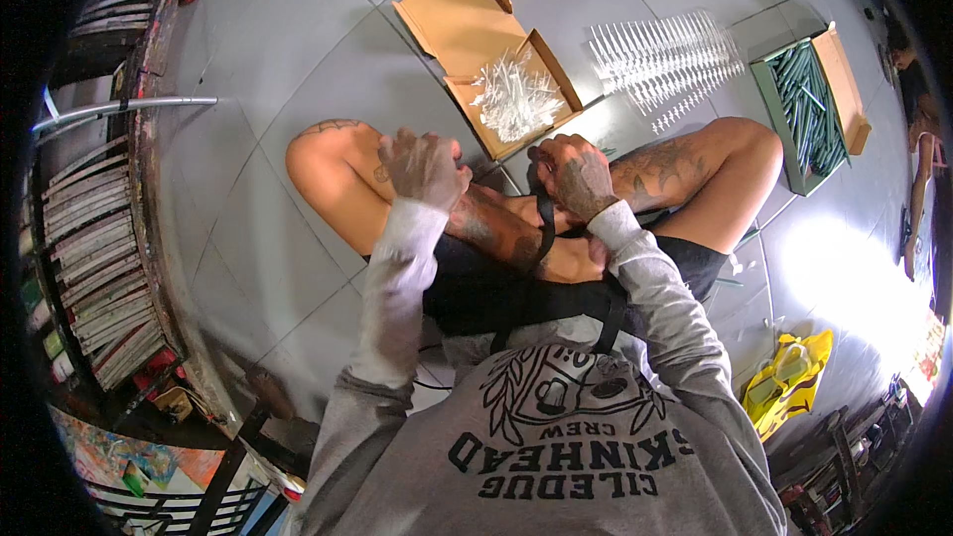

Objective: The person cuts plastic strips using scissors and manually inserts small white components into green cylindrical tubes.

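My left hand (427, 168) is curled above my crossed legs, slightly blurred; whatever its fingers hold is hidden. Opposite it, my right hand (576, 177) has its fingers bent inward and closed, and I cannot make out anything in them. A black strap (545, 223) hangs down beside the right hand. Just beyond both hands, an open brown cardboard box (476, 129) holds a heap of thin clear plastic pieces (517, 99). Farther right, many similar clear pieces (665, 60) lie lined up in rows on the floor.
A box (768, 99) full of dark green sticks (806, 104) stands at far right. A yellow bag (791, 377) lies at right near bright light. Shelving with stacked items (99, 268) lines the left, a grey tube (129, 104) jutting out. Another person (925, 129) is at the right edge.
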Motion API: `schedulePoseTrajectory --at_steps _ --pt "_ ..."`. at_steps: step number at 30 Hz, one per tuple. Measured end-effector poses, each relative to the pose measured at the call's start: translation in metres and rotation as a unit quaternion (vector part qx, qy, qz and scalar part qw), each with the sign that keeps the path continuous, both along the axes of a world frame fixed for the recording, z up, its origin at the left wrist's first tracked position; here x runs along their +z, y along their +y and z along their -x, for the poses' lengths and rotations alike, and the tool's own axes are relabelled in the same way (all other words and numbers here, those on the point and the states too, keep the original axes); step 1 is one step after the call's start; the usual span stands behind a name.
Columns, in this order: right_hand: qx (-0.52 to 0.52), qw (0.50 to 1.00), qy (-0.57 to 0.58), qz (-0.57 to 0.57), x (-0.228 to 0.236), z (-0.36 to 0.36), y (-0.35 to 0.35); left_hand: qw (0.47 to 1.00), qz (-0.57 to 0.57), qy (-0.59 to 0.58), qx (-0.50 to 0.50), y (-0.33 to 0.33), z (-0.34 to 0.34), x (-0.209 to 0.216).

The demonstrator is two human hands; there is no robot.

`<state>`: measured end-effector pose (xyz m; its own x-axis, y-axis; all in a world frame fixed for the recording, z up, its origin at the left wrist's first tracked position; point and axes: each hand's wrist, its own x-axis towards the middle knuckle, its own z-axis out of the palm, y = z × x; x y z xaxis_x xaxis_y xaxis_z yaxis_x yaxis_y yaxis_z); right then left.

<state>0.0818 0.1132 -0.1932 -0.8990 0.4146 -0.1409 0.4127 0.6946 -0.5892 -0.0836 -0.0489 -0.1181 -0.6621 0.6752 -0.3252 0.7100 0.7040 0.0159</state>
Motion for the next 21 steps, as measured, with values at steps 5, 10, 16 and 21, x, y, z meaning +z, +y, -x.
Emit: schedulePoseTrajectory --at_steps 5,10,16,21 --pt "-0.025 0.999 -0.023 0.013 0.007 -0.003 -0.001 0.982 0.181 -0.041 -0.015 0.029 0.010 -0.041" --pt "-0.043 0.997 0.042 0.044 -0.002 -0.025 0.009 0.980 0.183 -0.077 0.007 0.033 0.010 -0.069" --pt "-0.061 0.990 0.074 0.099 -0.010 -0.028 0.013 0.992 0.109 -0.052 -0.025 0.030 0.013 -0.078" --pt "-0.068 0.988 0.105 0.093 -0.015 -0.032 0.013 0.984 0.143 -0.101 -0.037 0.033 0.015 -0.063"
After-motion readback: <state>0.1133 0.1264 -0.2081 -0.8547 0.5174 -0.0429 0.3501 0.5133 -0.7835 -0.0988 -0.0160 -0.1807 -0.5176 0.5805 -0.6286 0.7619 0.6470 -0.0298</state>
